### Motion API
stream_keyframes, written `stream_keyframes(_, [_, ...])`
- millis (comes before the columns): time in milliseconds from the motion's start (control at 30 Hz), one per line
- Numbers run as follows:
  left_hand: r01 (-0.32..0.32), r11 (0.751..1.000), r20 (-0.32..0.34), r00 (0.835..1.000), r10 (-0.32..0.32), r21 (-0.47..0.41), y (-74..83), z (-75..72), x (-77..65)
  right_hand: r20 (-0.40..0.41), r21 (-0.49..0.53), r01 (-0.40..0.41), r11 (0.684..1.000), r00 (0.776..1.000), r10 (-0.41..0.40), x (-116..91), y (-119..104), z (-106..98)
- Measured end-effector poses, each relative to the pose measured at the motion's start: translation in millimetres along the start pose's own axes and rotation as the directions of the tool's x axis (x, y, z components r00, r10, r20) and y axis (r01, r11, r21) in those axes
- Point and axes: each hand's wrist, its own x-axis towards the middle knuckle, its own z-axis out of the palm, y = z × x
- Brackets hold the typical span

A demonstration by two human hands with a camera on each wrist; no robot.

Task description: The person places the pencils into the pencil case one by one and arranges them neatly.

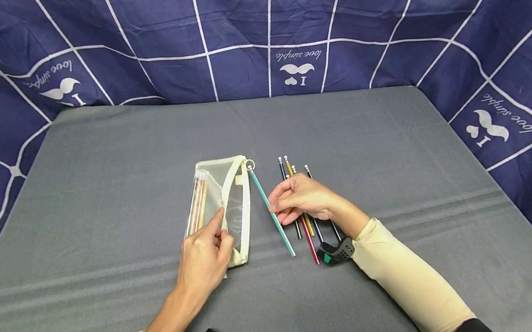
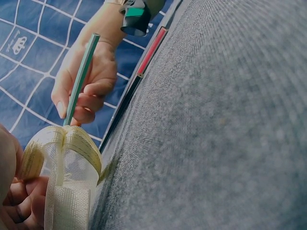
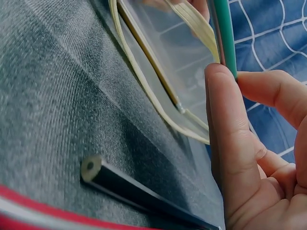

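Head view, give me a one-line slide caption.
Right hand pinches a green pencil beside a mesh pencil pouch that the left hand holds.

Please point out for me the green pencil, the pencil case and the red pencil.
green pencil [image 1: 272, 216], head view, middle of its shaft.
pencil case [image 1: 237, 205], head view, on its mesh side panel.
red pencil [image 1: 311, 246], head view, lower part of its shaft.

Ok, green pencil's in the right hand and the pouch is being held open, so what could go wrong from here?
1. The right hand pinches the green pencil near its middle with the fingertips only; it may pivot or slip.
2. The pouch mouth is narrow and soft, held by the left hand; the pencil tip could catch on the zip edge.
3. The loose pencils lie right under the right hand and could get knocked or rolled.
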Motion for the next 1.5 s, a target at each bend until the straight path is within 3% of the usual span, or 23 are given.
stream_keyframes(400, [0.002,1.0,0.006,1.0,-0.002,0.01,0.0,0.2,-1.2,0.03,-0.017,-0.043,0.999,0.999,0.044,9,-1,12])
stream_keyframes(800, [0.001,1.0,0.013,1.0,-0.001,0.008,-0.4,-2.7,-0.1,0.026,-0.005,-0.037,0.999,0.999,0.037,21,-5,28])
stream_keyframes(1167, [-0.01,1.0,0.019,1.0,0.009,0.006,0.1,-1.4,2.7,-0.013,0.019,-0.034,0.999,0.999,0.034,32,-6,34])
stream_keyframes(1500, [0.001,1.0,0.027,1.0,0.0,-0.005,-0.4,-1.8,1.6,-0.057,0.115,0.01,0.993,0.998,-0.004,40,-2,45])
